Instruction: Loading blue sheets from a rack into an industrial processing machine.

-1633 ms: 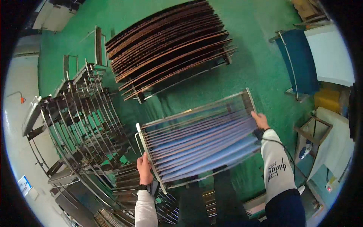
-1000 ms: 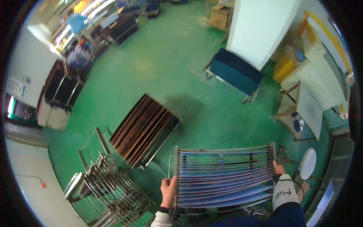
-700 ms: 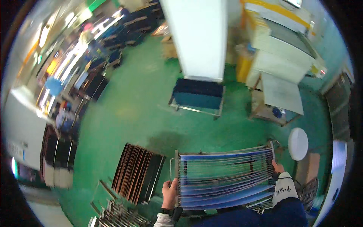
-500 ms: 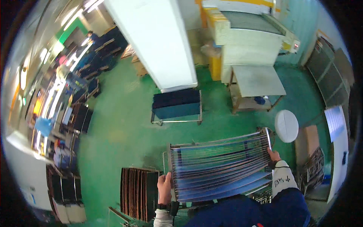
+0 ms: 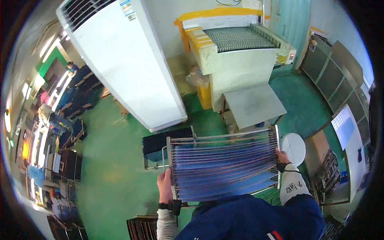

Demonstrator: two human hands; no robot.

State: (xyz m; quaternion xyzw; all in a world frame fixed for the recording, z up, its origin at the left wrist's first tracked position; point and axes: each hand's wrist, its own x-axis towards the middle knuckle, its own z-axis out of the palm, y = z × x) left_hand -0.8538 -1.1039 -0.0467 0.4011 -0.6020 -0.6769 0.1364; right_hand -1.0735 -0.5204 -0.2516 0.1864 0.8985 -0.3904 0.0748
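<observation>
A metal-framed rack (image 5: 224, 168) with several thin blue sheets in its slots is held in front of my body. My left hand (image 5: 164, 186) is closed on its left end, near a bent wire handle. On the opposite end, my right hand (image 5: 282, 156) grips the upright metal side bar. The sheets lie stacked with narrow gaps and sag slightly in the middle. The fingertips of both hands are partly hidden by the frame. Beyond the rack's left part, a similar rack of dark sheets (image 5: 154, 141) stands on the floor.
A tall white floor-standing air conditioner (image 5: 128, 72) is ahead left. Past my rack are a low grey table (image 5: 255, 105) and a conveyor machine (image 5: 244, 60). A round white stool (image 5: 293, 149) stands right. Another rack (image 5: 143, 229) sits low left. People (image 5: 36, 174) work along the far-left benches.
The air conditioner, machine and table appear closer, and the rack in my hands now overlaps the table's near side. The floor rack at lower left has slid toward the picture's bottom. Both hands keep their hold.
</observation>
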